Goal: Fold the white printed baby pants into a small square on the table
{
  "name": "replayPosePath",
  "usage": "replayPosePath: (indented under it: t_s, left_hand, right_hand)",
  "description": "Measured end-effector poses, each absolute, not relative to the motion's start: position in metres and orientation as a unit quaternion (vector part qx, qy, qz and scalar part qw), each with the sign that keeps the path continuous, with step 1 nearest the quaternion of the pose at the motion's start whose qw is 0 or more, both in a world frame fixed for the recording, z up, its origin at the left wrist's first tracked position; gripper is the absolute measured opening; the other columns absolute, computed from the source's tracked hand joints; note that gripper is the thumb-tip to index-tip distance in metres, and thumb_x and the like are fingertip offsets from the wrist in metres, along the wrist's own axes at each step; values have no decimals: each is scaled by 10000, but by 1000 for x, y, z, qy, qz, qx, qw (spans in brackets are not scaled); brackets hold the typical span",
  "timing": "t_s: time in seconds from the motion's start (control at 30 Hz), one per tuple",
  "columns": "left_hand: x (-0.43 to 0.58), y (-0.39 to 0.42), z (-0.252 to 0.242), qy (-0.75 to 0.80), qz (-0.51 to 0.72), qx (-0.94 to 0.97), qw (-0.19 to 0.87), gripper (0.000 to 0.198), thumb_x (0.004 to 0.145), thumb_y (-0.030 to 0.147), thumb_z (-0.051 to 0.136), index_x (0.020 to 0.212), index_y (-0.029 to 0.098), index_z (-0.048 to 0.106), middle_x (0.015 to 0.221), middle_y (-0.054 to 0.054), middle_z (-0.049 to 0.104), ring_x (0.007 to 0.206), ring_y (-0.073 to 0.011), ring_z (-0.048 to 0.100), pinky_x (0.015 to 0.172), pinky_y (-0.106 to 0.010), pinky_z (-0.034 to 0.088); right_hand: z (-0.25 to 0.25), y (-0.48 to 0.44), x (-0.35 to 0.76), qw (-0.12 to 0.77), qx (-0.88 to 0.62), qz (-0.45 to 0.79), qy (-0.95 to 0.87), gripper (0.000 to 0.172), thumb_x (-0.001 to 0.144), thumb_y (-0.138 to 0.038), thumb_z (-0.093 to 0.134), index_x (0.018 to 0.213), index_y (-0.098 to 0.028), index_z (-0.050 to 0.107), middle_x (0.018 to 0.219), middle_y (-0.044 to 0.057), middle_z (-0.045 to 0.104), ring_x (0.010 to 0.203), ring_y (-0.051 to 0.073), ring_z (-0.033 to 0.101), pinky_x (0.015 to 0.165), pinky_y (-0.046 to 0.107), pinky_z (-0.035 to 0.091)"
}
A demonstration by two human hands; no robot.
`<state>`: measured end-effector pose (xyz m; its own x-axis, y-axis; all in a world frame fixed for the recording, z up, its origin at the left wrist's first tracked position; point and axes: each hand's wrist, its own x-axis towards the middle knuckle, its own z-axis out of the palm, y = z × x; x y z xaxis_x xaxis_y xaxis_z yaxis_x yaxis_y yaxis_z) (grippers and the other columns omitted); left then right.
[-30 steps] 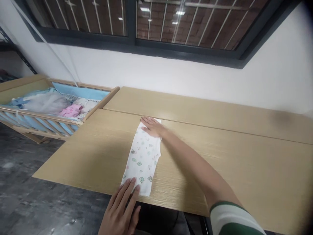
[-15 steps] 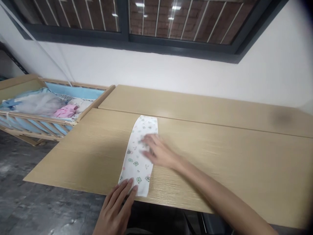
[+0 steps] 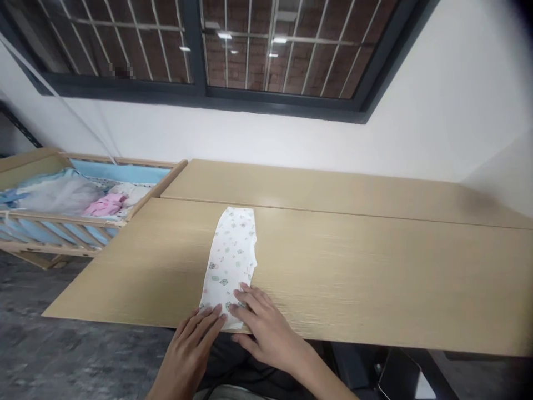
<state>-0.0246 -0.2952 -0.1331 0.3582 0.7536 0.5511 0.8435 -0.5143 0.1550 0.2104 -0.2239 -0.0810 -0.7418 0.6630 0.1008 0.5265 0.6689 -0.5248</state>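
A white cloth (image 3: 231, 250) with a small green and pink print lies flat and lengthwise on the wooden table (image 3: 353, 266), its near end at the front edge. My left hand (image 3: 189, 347) rests its fingertips on the cloth's near left corner, fingers stretched out. On the near right corner lies my right hand (image 3: 266, 328), its fingers spread over the cloth and its thumb at the table's edge. The cloth's right side has a small notch about halfway along.
To the left stands a wooden crib (image 3: 141, 200) with a blue lining, holding a pink cloth (image 3: 106, 204) and white netting (image 3: 62, 191). A barred window (image 3: 200, 100) is in the wall behind. Below the table's front edge is a dark, shiny object (image 3: 402, 375).
My right hand has come down from the middle of the cloth to its near right corner. My left hand stays at the near left corner. The camera view has shifted slightly.
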Motion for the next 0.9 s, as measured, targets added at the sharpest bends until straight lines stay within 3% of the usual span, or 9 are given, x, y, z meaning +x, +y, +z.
replayPosePath:
  t_s: [0.13, 0.23, 0.33, 0.5, 0.67, 0.9]
  left_hand:
    - [-33, -287, -139, -490, -278, -825, 43, 375, 1021, 148, 464, 1366, 237, 579, 1310, -37, 703, 1154, -205, 667, 1048, -395, 524]
    - [-38, -283, -141, -491, -283, -824, 20, 346, 1039, 222, 487, 1374, 254, 567, 1305, -39, 703, 1148, -220, 670, 1007, -407, 554]
    - [-41, -284, -137, -481, -273, -833, 3, 367, 1034, 163, 452, 1366, 266, 573, 1326, -38, 691, 1168, -221, 661, 1020, -415, 549]
    - [-44, -295, -120, -454, -244, -857, -33, 452, 990, 47, 402, 1313, 284, 609, 1281, -35, 700, 1096, -202, 667, 962, -380, 563]
    - [-37, -307, -112, -474, -278, -835, -39, 409, 979, 68, 442, 1263, 286, 638, 1164, -54, 702, 1051, -216, 660, 926, -382, 553]
    - [-29, -306, -84, -495, -373, -772, -144, 260, 984, 263, 572, 1231, 274, 656, 1036, -30, 736, 945, -190, 691, 838, -300, 565]
  right_hand:
    - [-81, -224, 204, 187, -365, 266, -872, 435, 904, -450, 743, 1293, -264, 679, 1482, 80, 570, 1478, 280, 403, 1210, 447, 351]
    - [-83, -229, 202, 209, -379, 272, -859, 448, 880, -419, 781, 1290, -273, 678, 1478, 74, 577, 1457, 277, 435, 1209, 449, 351]
    - [-87, -239, 201, 220, -382, 251, -862, 523, 863, -287, 796, 1358, -255, 634, 1520, 81, 546, 1475, 288, 413, 1243, 487, 298]
    - [-93, -261, 206, 269, -392, 240, -846, 373, 945, -59, 551, 1243, -236, 688, 1448, 76, 611, 1431, 267, 475, 1210, 514, 356]
    - [-79, -281, 217, 281, -395, 256, -836, 310, 989, -105, 509, 1238, -209, 662, 1328, 98, 681, 1341, 285, 554, 1146, 504, 433]
    - [-40, -283, 228, 280, -420, 290, -813, 228, 1029, -162, 473, 1165, -219, 647, 1124, 85, 719, 1059, 264, 664, 939, 407, 514]
